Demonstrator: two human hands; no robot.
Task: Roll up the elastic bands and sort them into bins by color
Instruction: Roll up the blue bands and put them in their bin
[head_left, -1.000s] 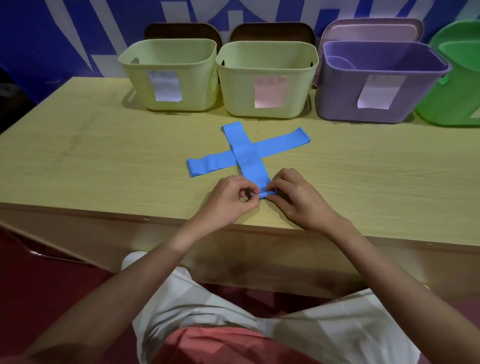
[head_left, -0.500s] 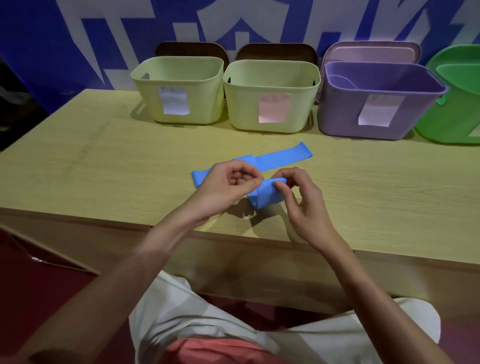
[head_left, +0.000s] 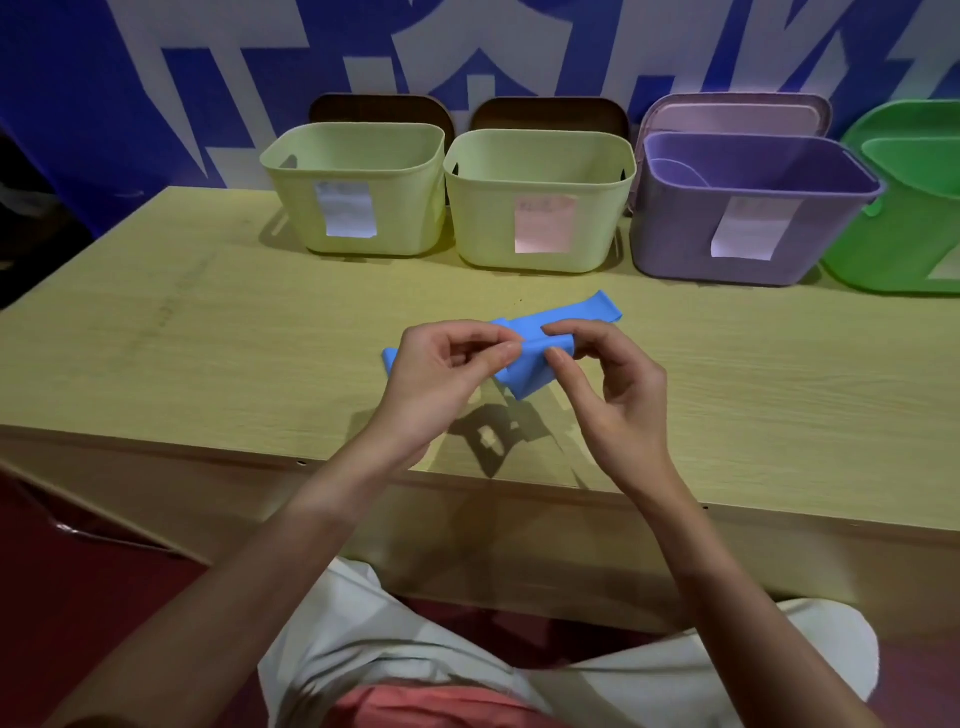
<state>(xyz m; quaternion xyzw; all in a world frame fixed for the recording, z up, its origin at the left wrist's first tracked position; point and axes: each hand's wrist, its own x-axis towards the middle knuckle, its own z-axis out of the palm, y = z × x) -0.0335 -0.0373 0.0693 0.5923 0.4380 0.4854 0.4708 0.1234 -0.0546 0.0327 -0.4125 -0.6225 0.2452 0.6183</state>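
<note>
The person is in the middle of the rolling step. Both hands are raised just above the wooden table (head_left: 208, 332), working one blue elastic band (head_left: 540, 364) between them. The left hand (head_left: 441, 379) pinches the band's rolled end between thumb and fingertips, the other fingers curled in; the right hand (head_left: 613, 395) pinches the opposite side of that same small roll, thumb below and forefinger on top. The loose tail of the band hangs down from the roll toward the table edge. A second blue elastic band (head_left: 587, 312) lies flat on the table just behind the hands, partly hidden by them.

To my eye only a little of the band is wound so far, so the next move calls for turning the roll over and over while keeping the stretchy strip taut and its edges aligned. None of the bins is used yet: two pale green bins (head_left: 358, 192) (head_left: 540, 202), a purple bin (head_left: 748, 213) and a bright green bin (head_left: 909, 208) stand along the far edge, each with a paper label I cannot read.
</note>
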